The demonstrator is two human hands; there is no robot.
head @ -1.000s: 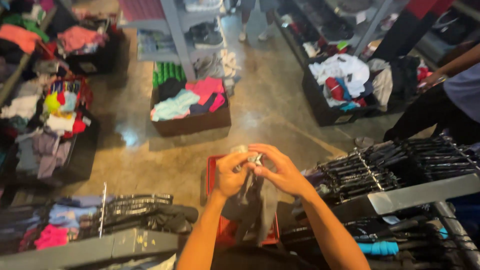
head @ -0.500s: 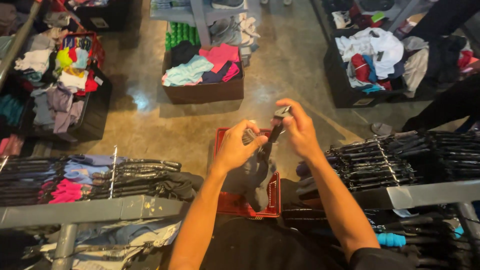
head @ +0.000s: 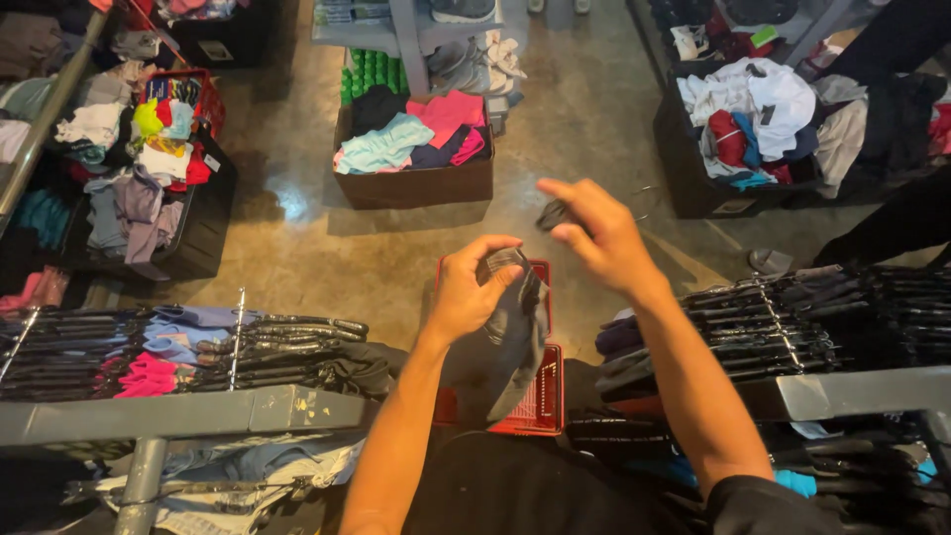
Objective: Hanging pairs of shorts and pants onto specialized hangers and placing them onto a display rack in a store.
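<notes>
Since half a second back: hands parted. Right hand (head: 604, 238) lifted toward upper centre of frame, fingertips pinching a small dark piece (head: 553, 213), likely a clip or tag; hard to tell. Left hand (head: 474, 292) closed around top of grey garment (head: 500, 347), centre frame, hanging over red basket (head: 540, 401). Small piece now apart from garment, so seemingly detached.

Polished concrete floor (head: 297, 238), glare patch left of centre. Cardboard box (head: 416, 183) of folded clothes upper centre; black bins of clothes upper left and upper right. Metal racks (head: 198, 406) of hangered garments lower left and lower right.
</notes>
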